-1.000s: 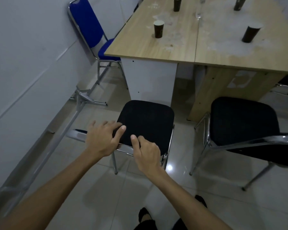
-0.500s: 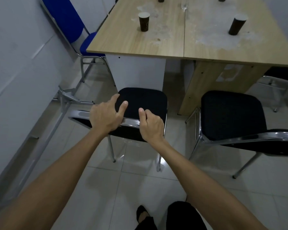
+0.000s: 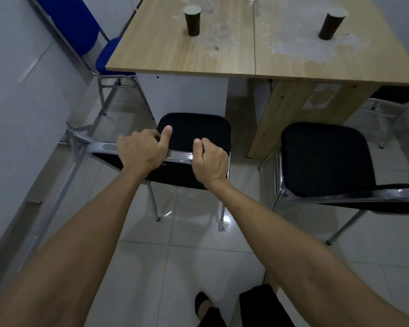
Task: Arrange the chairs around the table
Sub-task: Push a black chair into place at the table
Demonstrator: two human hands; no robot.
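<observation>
A black chair (image 3: 196, 128) with a chrome frame stands in front of me, its seat facing the near end of the wooden table (image 3: 222, 60). My left hand (image 3: 142, 151) and my right hand (image 3: 209, 160) both grip the top bar of its backrest. The seat's front edge is close to the table's white end panel. A second black chair (image 3: 324, 159) stands to the right, a little away from the table. A blue chair (image 3: 104, 55) sits at the table's left side against the wall.
Two dark paper cups (image 3: 192, 23) (image 3: 331, 24) stand on the table. Another black chair (image 3: 394, 95) is partly tucked under at the far right. A grey wall (image 3: 21, 90) with a metal rail (image 3: 64, 175) runs close on the left. My feet (image 3: 206, 308) are on white floor tiles.
The held black chair has moved forward toward the table's end. My fingers have curled tighter around the backrest bar, and my view has advanced with it.
</observation>
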